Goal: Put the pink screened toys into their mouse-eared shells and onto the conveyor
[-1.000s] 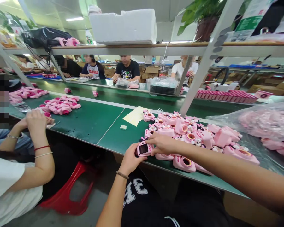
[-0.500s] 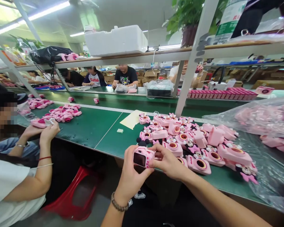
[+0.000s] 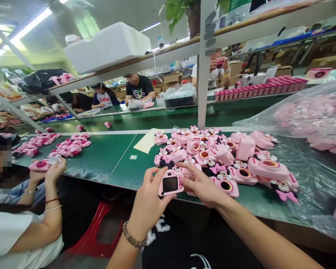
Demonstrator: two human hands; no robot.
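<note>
A small pink toy camera (image 3: pixel 171 183) with a dark screen facing me is held at the near edge of the green table (image 3: pixel 106 157). My left hand (image 3: pixel 148 203) grips its left side, fingers curled round it. My right hand (image 3: pixel 200 184) holds its right side with the fingers partly stretched. Just behind it lies a pile of several pink toy cameras (image 3: pixel 218 155) with mouse-ear trim, lenses facing up.
A clear plastic bag of pink parts (image 3: pixel 310 123) fills the right. A white shelf post (image 3: pixel 203 74) rises behind the pile. A yellow sheet (image 3: pixel 147 141) and small white block (image 3: pixel 133 157) lie on the table. A co-worker's hands (image 3: pixel 52 170) work at left; a red stool (image 3: pixel 98 231) stands below.
The view has tilted and shifted. The toy camera stays in both hands, turned so its screen faces me more squarely. The co-worker's hands have moved little.
</note>
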